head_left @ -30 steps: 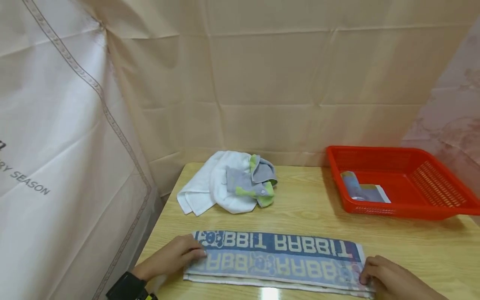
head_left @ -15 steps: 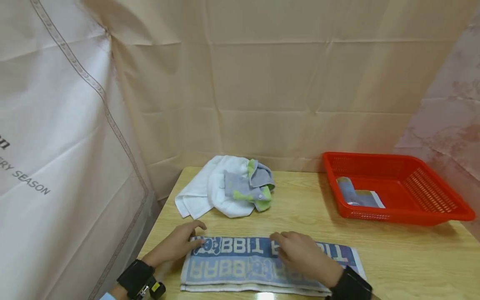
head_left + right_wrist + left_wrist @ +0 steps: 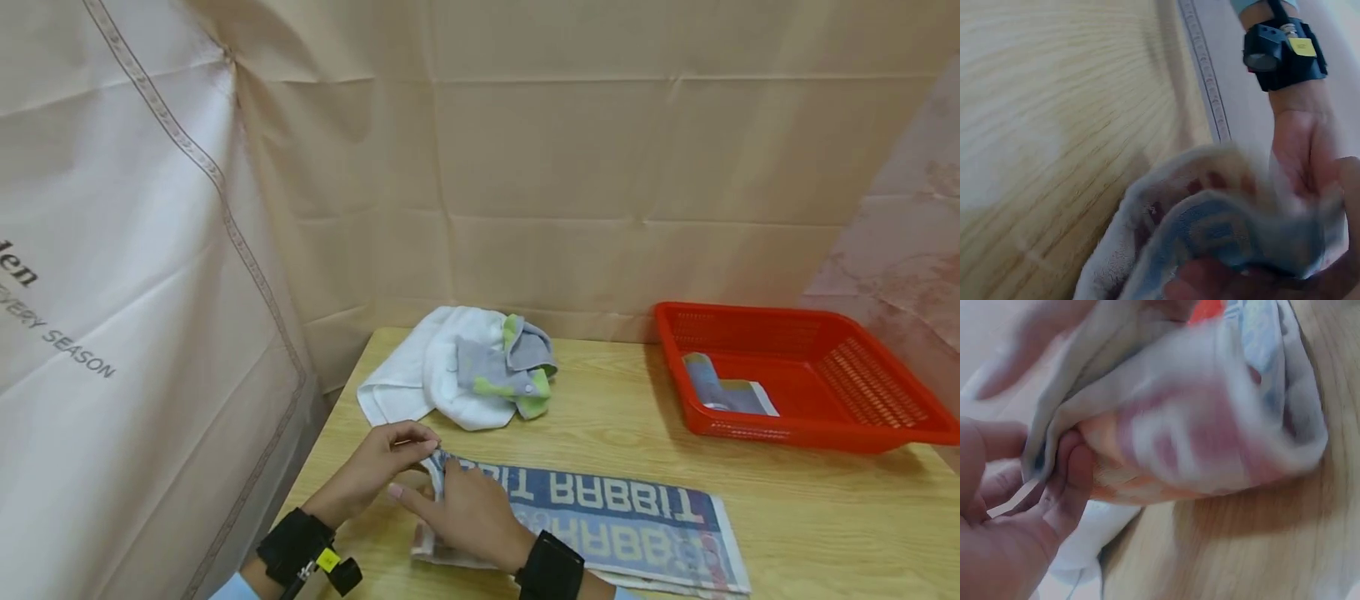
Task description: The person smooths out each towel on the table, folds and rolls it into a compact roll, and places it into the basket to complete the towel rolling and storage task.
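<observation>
A folded towel (image 3: 637,525) with blue and pale bands of lettering lies along the front of the table. My left hand (image 3: 367,471) pinches its left end, which is lifted and bent up from the wood. In the left wrist view the thumb and fingers (image 3: 1075,462) hold the layered edge, and a red-and-orange underside shows. My right hand (image 3: 480,517) lies over the towel beside that end, its thumb stretched out to the left. In the right wrist view its fingers (image 3: 1210,281) are blurred against the blue face.
Behind the towel sits a crumpled white cloth (image 3: 405,387) with a grey-and-green cloth (image 3: 487,367) on it. A red plastic basket (image 3: 810,437) at the right back holds a small blue-grey folded item (image 3: 705,383). Fabric sheets (image 3: 555,167) hang behind and beside the table (image 3: 600,400).
My right hand has moved left from the towel's right end, across its middle, to the left end. The left hand has shifted slightly right and now lifts that end.
</observation>
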Motion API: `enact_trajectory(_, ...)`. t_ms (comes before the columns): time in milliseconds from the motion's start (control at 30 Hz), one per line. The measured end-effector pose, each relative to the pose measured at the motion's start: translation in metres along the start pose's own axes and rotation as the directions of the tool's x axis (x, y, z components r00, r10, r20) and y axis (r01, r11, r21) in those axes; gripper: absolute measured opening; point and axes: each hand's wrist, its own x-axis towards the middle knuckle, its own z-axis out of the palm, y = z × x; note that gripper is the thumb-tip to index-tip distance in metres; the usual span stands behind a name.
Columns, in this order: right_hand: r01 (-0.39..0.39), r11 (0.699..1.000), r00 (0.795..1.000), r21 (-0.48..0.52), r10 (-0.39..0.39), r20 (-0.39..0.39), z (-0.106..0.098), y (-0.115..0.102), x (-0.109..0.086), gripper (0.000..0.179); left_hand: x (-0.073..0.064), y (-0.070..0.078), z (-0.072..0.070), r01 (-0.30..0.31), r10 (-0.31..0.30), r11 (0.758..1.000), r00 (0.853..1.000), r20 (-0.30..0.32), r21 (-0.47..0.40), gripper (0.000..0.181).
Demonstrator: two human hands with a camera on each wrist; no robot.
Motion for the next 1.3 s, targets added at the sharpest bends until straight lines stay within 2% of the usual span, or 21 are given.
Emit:
enact_trajectory(67,0.046,0.999,0.998,0.018,-0.045,-0.051,-0.004,0.003,-0.001,0.041,0.002,-0.001,0.002,-0.007,0.008,1.000,1.000,0.022,-0.028,0.040)
enact_trajectory(133,0.085,0.995,0.994,0.042,-0.081,-0.079,-0.012,0.006,-0.003,0.024,0.005,-0.003,0.002,-0.019,0.019,1.000,0.998,0.058,-0.004,0.042)
enact_trajectory(233,0.098,0.992,0.990,0.079,-0.089,-0.105,-0.032,0.008,-0.009,0.023,0.013,-0.009,0.002,-0.046,0.035,0.996,0.989,0.143,0.074,0.040)
enact_trajectory(300,0.076,0.985,0.995,0.153,-0.066,-0.073,-0.049,0.008,-0.015,0.029,0.020,-0.012,0.003,-0.076,0.047,0.990,0.972,0.231,0.117,0.039)
enact_trajectory(367,0.059,0.972,0.997,0.227,-0.048,-0.057,-0.071,0.010,-0.022,0.034,0.031,-0.012,0.009,-0.115,0.066,0.985,0.939,0.338,0.125,0.041)
enact_trajectory(433,0.029,0.955,0.999,0.295,-0.020,-0.035,-0.094,0.015,-0.032,0.036,0.040,-0.011,0.017,-0.146,0.092,0.985,0.892,0.443,0.090,0.045)
enact_trajectory(533,-0.034,0.916,0.999,0.399,0.034,0.008,-0.126,0.033,-0.052,0.033,0.047,-0.011,0.033,-0.143,0.091,0.989,0.824,0.560,0.049,0.043)
enact_trajectory(600,-0.082,0.897,0.997,0.434,0.076,0.031,-0.145,0.051,-0.068,0.034,0.049,-0.013,0.045,-0.129,0.071,0.990,0.790,0.609,0.053,0.036)
enact_trajectory(700,-0.133,0.899,0.991,0.417,0.134,0.026,-0.167,0.085,-0.091,0.034,0.050,-0.016,0.064,-0.136,0.040,0.986,0.759,0.650,0.097,0.023)
enact_trajectory(733,-0.155,0.901,0.987,0.405,0.162,0.017,-0.173,0.096,-0.097,0.033,0.052,-0.016,0.071,-0.149,0.035,0.982,0.755,0.655,0.119,0.021)
enact_trajectory(800,-0.196,0.917,0.975,0.348,0.219,-0.027,-0.181,0.117,-0.110,0.031,0.056,-0.016,0.082,-0.201,0.041,0.964,0.760,0.648,0.174,0.020)
enact_trajectory(867,-0.250,0.925,0.957,0.287,0.280,-0.070,-0.181,0.136,-0.119,0.027,0.057,-0.018,0.089,-0.246,0.047,0.940,0.780,0.624,0.236,0.020)
enact_trajectory(933,-0.313,0.928,0.933,0.201,0.341,-0.118,-0.179,0.151,-0.125,0.023,0.058,-0.020,0.094,-0.295,0.054,0.903,0.798,0.600,0.311,0.023)
enact_trajectory(967,-0.340,0.929,0.922,0.147,0.360,-0.143,-0.177,0.157,-0.127,0.022,0.058,-0.021,0.096,-0.315,0.060,0.887,0.802,0.594,0.336,0.025)
enact_trajectory(1033,-0.381,0.923,0.905,0.045,0.383,-0.187,-0.173,0.167,-0.130,0.022,0.060,-0.023,0.098,-0.345,0.066,0.862,0.802,0.593,0.371,0.029)
enact_trajectory(1100,-0.403,0.914,0.896,-0.049,0.383,-0.225,-0.169,0.175,-0.132,0.023,0.061,-0.025,0.100,-0.372,0.072,0.839,0.800,0.596,0.397,0.033)
enact_trajectory(1200,-0.403,0.906,0.894,-0.130,0.359,-0.269,-0.163,0.182,-0.134,0.022,0.060,-0.028,0.102,-0.399,0.089,0.818,0.798,0.595,0.413,0.035)
enact_trajectory(1300,-0.401,0.897,0.890,-0.184,0.334,-0.310,-0.159,0.184,-0.135,0.032,0.059,-0.030,0.105,-0.428,0.114,0.802,0.794,0.597,0.417,0.033)
